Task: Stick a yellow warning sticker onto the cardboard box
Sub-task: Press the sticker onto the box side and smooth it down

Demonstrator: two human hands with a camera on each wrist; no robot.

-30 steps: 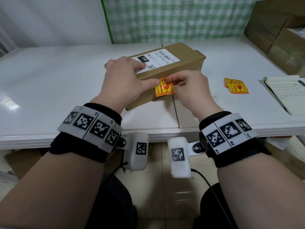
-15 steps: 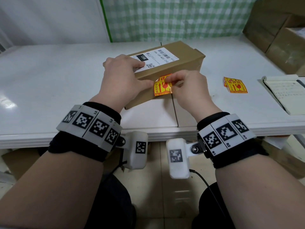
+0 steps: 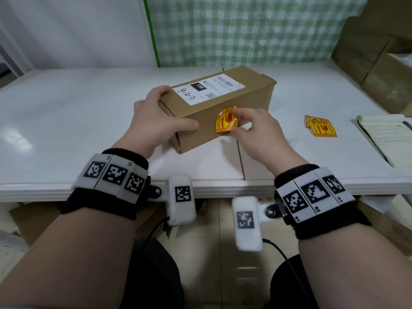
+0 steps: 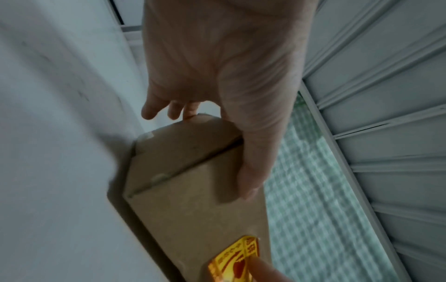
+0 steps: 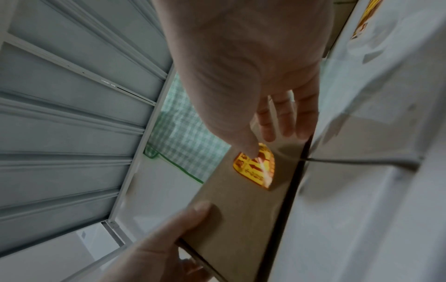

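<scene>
A brown cardboard box (image 3: 200, 132) with a white shipping label on top lies on the white table (image 3: 66, 121). My left hand (image 3: 156, 117) grips its left end, thumb flat on the front face and fingers over the far edge. A yellow warning sticker (image 3: 224, 123) lies on the box's front face. My right hand (image 3: 240, 120) presses on it with thumb and forefinger. In the left wrist view the box (image 4: 193, 200) shows the sticker (image 4: 231, 261) at the bottom. In the right wrist view my thumb touches the sticker (image 5: 255, 167).
Spare yellow stickers (image 3: 321, 128) lie on the table to the right of the box. An open notebook (image 3: 388, 139) sits at the right edge. Large cardboard boxes (image 3: 383, 63) stand at the back right. A green checked curtain hangs behind the table.
The sticker, pinched in front of the box before, now lies on its front face under my right fingers. My left hand has shifted from the box's top to its left end.
</scene>
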